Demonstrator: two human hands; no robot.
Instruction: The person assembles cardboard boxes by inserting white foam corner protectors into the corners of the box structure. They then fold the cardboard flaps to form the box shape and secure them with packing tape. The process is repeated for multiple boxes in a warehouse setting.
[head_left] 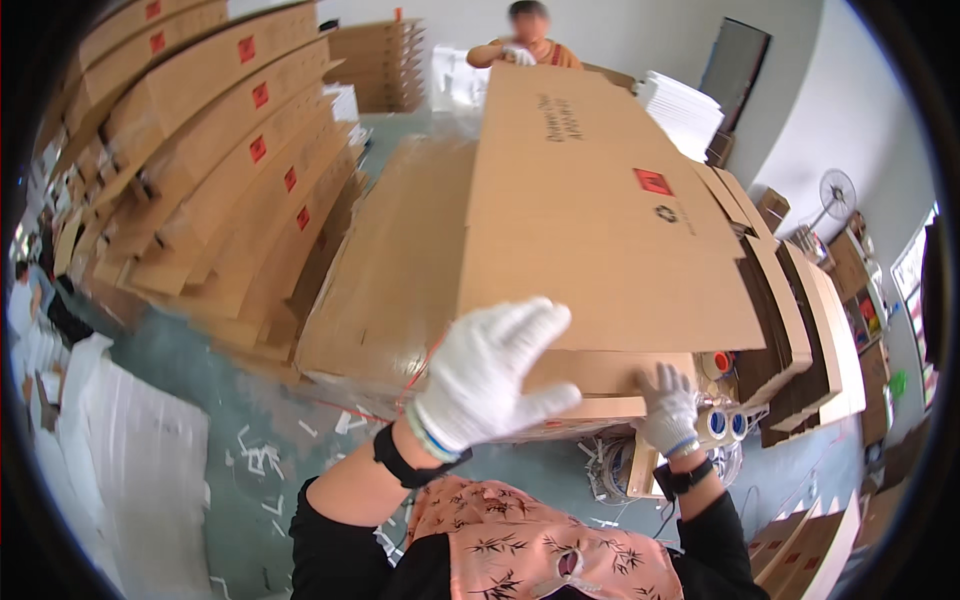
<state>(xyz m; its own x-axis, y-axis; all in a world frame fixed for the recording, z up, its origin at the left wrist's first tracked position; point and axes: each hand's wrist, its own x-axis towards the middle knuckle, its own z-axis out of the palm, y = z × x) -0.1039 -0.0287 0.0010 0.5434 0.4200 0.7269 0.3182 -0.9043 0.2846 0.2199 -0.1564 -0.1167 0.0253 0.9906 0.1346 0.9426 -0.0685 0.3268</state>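
My left hand [490, 375], in a white knit glove, is raised over the near left corner of a large cardboard box blank [590, 220]. Its fingers are stretched out and thumb apart, with nothing held. Gloved the same way, my right hand [668, 410] is lower, by the near edge of a cardboard piece [600, 375] under the blank. Its fingers are spread; whether they press on the cardboard I cannot tell. The blank bears dark print and a red label, and slopes up away from me. A co-worker [530, 40] with a white glove stands at its far edge.
Tall stacks of cardboard boxes [230, 150] rise on the left. Beside the blank lies a wrapped cardboard stack [390, 260]. Tape rolls [712, 425] sit near my right hand, with folded cardboard [790, 310] beyond. Paper scraps [262, 455] litter the floor. A fan [838, 193] stands far right.
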